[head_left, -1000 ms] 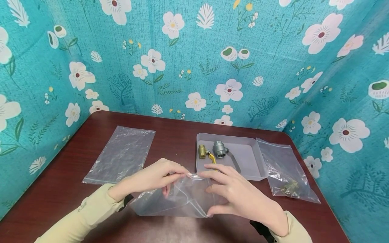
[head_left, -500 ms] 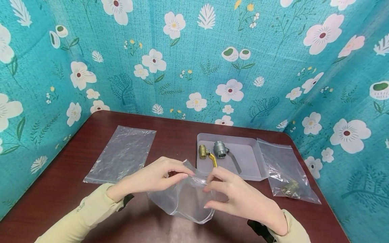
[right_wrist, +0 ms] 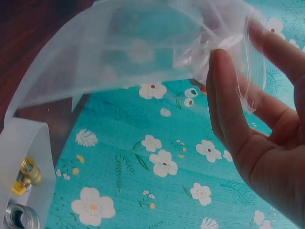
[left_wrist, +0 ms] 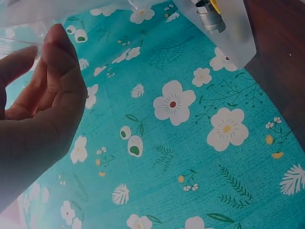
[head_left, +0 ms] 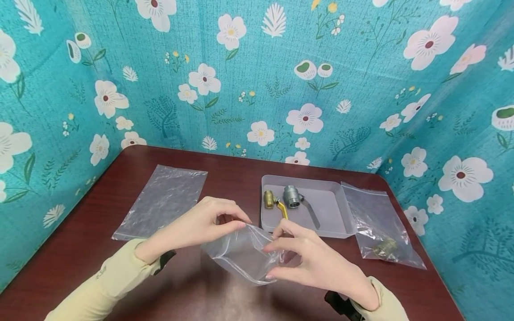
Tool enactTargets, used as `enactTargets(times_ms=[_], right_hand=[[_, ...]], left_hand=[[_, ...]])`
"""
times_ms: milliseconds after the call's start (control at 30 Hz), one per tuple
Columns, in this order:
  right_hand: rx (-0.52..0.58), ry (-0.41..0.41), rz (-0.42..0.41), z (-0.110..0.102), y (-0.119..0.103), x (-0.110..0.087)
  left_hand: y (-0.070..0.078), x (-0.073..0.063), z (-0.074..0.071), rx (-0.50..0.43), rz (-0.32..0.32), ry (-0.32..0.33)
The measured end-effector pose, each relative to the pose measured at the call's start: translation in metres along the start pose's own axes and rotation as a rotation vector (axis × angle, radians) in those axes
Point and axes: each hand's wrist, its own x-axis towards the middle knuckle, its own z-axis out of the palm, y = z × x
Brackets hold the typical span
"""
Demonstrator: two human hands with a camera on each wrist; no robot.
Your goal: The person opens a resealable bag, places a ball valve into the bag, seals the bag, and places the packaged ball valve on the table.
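Note:
A clear zip bag (head_left: 242,254) is held up over the near middle of the table, its mouth facing my right hand. My left hand (head_left: 209,220) pinches its upper left edge between thumb and fingers; in the left wrist view, those fingertips (left_wrist: 56,38) meet at the film. My right hand (head_left: 309,256) holds the mouth side with thumb and bent fingers. The right wrist view shows the bag's zip edge (right_wrist: 252,71) running between that thumb and the fingers. Beyond the hands, a brass ball valve (head_left: 268,199) with a yellow lever and a grey metal ball valve (head_left: 292,196) lie in a tray.
The pale plastic tray (head_left: 329,211) stands at the back right of the dark red table (head_left: 237,303). To its right lies a zip bag (head_left: 369,209) with a brass-coloured fitting (head_left: 385,248) inside. A flat zip bag (head_left: 164,196) lies at the left. A flowered curtain (head_left: 257,80) surrounds the table.
The held bag has swung and tilted, its lower part now higher and its mouth toward the right hand. My left hand has lifted slightly, and the right fingers have drawn in at the edge.

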Motion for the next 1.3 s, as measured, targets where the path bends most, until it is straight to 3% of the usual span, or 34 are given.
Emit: enactTargets(times_ms=[100, 267, 400, 467, 600, 733, 967, 1100, 1300], right_hand=[[0.023, 0.028, 0.041, 0.001, -0.001, -0.001], [-0.014, 0.075, 0.063, 0.002, 0.000, -0.001], [-0.045, 0.105, 0.045, 0.003, 0.001, -0.001], [-0.046, 0.115, 0.060, 0.005, 0.000, 0.000], [-0.056, 0.135, 0.111, 0.006, -0.002, 0.000], [-0.060, 0.148, 0.168, 0.007, -0.004, 0.000], [-0.037, 0.168, 0.208, 0.004, -0.009, -0.001], [-0.040, 0.213, 0.210, 0.001, -0.012, -0.001], [-0.043, 0.254, 0.276, -0.004, -0.017, -0.001]], left_hand=[[0.000, -0.001, -0.001, -0.026, -0.024, 0.001], [0.006, -0.010, -0.006, -0.067, -0.033, -0.061], [0.014, -0.018, -0.008, 0.010, 0.026, -0.112], [0.018, -0.020, -0.007, 0.093, 0.017, -0.120], [0.022, -0.022, -0.003, 0.190, -0.053, -0.110], [0.018, -0.021, 0.005, 0.149, -0.102, -0.078], [0.019, -0.022, 0.009, 0.153, -0.064, 0.026], [0.023, -0.024, 0.007, 0.140, -0.046, 0.032], [0.028, -0.025, 0.005, 0.138, -0.064, 0.034]])
